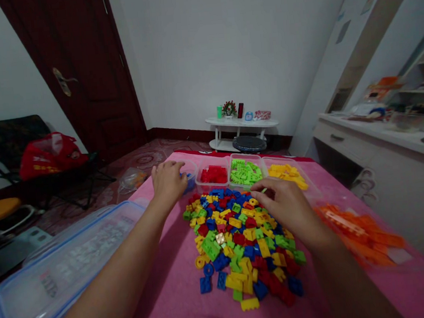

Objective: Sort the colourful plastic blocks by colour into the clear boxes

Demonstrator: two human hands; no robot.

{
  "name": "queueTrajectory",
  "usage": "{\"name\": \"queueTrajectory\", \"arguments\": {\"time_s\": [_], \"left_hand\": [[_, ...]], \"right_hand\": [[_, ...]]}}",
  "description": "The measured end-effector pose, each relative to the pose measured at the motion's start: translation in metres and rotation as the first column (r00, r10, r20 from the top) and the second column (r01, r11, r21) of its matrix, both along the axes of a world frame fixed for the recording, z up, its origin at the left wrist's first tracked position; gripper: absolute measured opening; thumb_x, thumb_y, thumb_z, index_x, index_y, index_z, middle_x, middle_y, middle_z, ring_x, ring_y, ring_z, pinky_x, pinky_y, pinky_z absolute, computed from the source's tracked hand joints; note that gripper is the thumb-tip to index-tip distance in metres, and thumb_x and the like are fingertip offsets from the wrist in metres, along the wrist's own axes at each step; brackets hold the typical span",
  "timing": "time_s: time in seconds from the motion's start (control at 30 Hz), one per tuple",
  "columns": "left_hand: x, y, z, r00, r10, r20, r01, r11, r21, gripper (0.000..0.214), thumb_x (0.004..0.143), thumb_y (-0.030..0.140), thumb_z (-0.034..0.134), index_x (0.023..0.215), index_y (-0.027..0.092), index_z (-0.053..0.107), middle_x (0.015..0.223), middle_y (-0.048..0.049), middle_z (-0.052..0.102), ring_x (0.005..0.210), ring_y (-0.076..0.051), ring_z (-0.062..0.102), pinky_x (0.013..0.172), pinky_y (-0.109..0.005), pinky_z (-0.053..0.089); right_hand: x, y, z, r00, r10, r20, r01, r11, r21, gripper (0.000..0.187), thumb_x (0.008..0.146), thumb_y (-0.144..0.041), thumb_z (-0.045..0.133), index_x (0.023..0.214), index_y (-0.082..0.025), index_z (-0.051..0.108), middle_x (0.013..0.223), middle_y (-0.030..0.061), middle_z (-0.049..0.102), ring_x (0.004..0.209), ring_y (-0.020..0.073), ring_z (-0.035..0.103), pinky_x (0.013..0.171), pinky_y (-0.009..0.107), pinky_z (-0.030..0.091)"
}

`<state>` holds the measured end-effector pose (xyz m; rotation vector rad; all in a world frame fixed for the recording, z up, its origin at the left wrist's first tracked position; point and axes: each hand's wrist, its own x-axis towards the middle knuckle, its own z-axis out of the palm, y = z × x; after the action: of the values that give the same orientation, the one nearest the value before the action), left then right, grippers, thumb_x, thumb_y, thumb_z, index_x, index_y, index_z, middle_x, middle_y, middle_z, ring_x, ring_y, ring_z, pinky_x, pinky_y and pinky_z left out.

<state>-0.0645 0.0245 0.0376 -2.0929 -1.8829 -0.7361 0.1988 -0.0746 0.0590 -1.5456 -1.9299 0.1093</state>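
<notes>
A pile of small red, blue, yellow and green plastic bricks lies on a pink tablecloth. Beyond it stands a row of clear tubs: one with blue bricks, one with red, one with green, one with yellow. My left hand reaches over the blue tub, fingers curled down, its contents hidden. My right hand rests on the pile's far right side, fingers pinched on a thin green piece.
A clear lidded box with a blue rim lies at the left. A bag of orange pieces is at the right. White drawers, a low white table, a dark door and a folding chair with a red bag surround the table.
</notes>
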Motion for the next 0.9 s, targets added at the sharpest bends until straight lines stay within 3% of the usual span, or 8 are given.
{"name": "queueTrajectory", "arguments": {"time_s": [0.1, 0.17, 0.33, 0.47, 0.73, 0.9], "left_hand": [[-0.006, 0.004, -0.004, 0.993, 0.012, -0.120, -0.043, 0.964, -0.262, 0.030, 0.080, 0.032, 0.050, 0.101, 0.022, 0.069, 0.104, -0.0130, 0.069, 0.103, -0.031, 0.059, 0.095, -0.049, 0.035], [-0.007, 0.005, -0.008, 0.988, 0.006, -0.154, -0.060, 0.935, -0.349, 0.028, 0.082, 0.031, 0.047, 0.093, 0.021, 0.070, 0.099, -0.0125, 0.071, 0.098, -0.029, 0.062, 0.092, -0.044, 0.038], [-0.007, 0.005, -0.011, 0.994, -0.011, -0.111, -0.025, 0.947, -0.319, 0.029, 0.083, 0.034, 0.045, 0.091, 0.022, 0.070, 0.095, -0.0107, 0.071, 0.092, -0.025, 0.064, 0.077, -0.031, 0.043], [-0.005, 0.003, -0.005, 0.997, -0.020, -0.080, -0.012, 0.924, -0.383, 0.034, 0.084, 0.039, 0.041, 0.094, 0.021, 0.069, 0.095, -0.0105, 0.071, 0.087, -0.024, 0.065, 0.068, -0.027, 0.043], [0.004, -0.014, 0.007, 0.955, -0.087, -0.282, -0.072, 0.858, -0.509, 0.033, 0.081, 0.029, 0.043, 0.097, 0.016, 0.069, 0.103, -0.0170, 0.069, 0.093, -0.029, 0.065, 0.071, -0.032, 0.048], [0.005, -0.018, 0.008, 0.958, -0.149, -0.244, -0.009, 0.837, -0.547, 0.032, 0.078, 0.034, 0.049, 0.095, 0.016, 0.069, 0.099, -0.0175, 0.069, 0.090, -0.031, 0.065, 0.070, -0.035, 0.049]], "right_hand": [[-0.001, -0.001, 0.001, 1.000, 0.006, 0.007, -0.006, 1.000, -0.012, 0.017, 0.080, -0.025, 0.055, 0.086, -0.022, 0.071, 0.085, 0.0034, 0.070, 0.076, 0.0181, 0.062, 0.064, 0.027, 0.043], [-0.002, -0.002, 0.002, 1.000, 0.014, 0.013, -0.014, 1.000, -0.016, 0.017, 0.080, -0.024, 0.055, 0.086, -0.022, 0.071, 0.085, 0.0031, 0.070, 0.076, 0.0180, 0.062, 0.065, 0.027, 0.043], [-0.002, -0.002, 0.003, 1.000, 0.016, 0.001, -0.016, 1.000, -0.005, 0.016, 0.080, -0.023, 0.057, 0.085, -0.022, 0.072, 0.085, 0.0027, 0.071, 0.078, 0.0180, 0.062, 0.066, 0.026, 0.044], [0.000, -0.001, 0.000, 1.000, 0.023, 0.009, -0.023, 1.000, -0.004, 0.017, 0.079, -0.023, 0.057, 0.085, -0.022, 0.072, 0.086, 0.0027, 0.071, 0.078, 0.0177, 0.062, 0.065, 0.026, 0.043], [0.028, 0.006, 0.001, 0.996, -0.094, 0.007, 0.094, 0.995, -0.033, 0.017, 0.077, -0.026, 0.056, 0.082, -0.020, 0.072, 0.080, 0.0031, 0.071, 0.072, 0.0175, 0.063, 0.063, 0.027, 0.042], [0.041, 0.011, -0.004, 0.990, -0.141, 0.016, 0.142, 0.988, -0.053, 0.018, 0.077, -0.028, 0.056, 0.082, -0.020, 0.072, 0.081, 0.0040, 0.071, 0.072, 0.0179, 0.062, 0.062, 0.027, 0.041]]}}
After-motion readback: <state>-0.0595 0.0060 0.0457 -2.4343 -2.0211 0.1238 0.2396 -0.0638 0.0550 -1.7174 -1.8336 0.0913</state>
